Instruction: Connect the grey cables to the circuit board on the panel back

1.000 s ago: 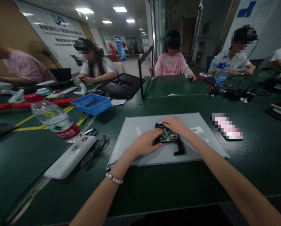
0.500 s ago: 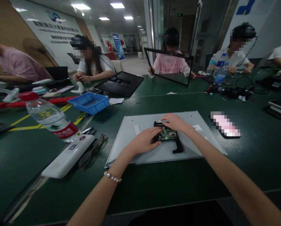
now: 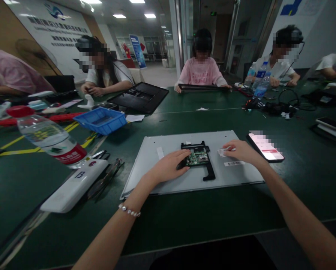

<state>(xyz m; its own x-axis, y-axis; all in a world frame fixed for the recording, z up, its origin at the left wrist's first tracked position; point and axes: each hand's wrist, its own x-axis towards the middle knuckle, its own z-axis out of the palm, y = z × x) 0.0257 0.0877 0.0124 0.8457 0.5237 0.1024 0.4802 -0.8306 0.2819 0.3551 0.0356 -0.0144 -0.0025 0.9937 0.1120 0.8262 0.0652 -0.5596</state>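
On the grey panel (image 3: pixel 173 176), the left hand (image 3: pixel 168 168) lies flat-fingered against the green circuit board (image 3: pixel 196 157), steadying it, while the right hand (image 3: pixel 239 150), right of that board, pinches a white label (image 3: pixel 223 152).

A dark green desk (image 3: pixel 185 217) carries many things; at the left lies a clear water bottle (image 3: pixel 47 139) with a red cap and a red label, on its side; just beside it is a white flat device (image 3: pixel 75 185), and near that a pair of dark glasses (image 3: pixel 106 179); further back stands a blue plastic tray (image 3: pixel 99 120); behind it a black open casing (image 3: pixel 140 97) lies flat; at the right a phone (image 3: pixel 265 146) with a lit screen; further right, black cables (image 3: pixel 283 107) and two water bottles (image 3: pixel 259 84); several persons sit around the far side, one in a pink shirt (image 3: pixel 201 73).
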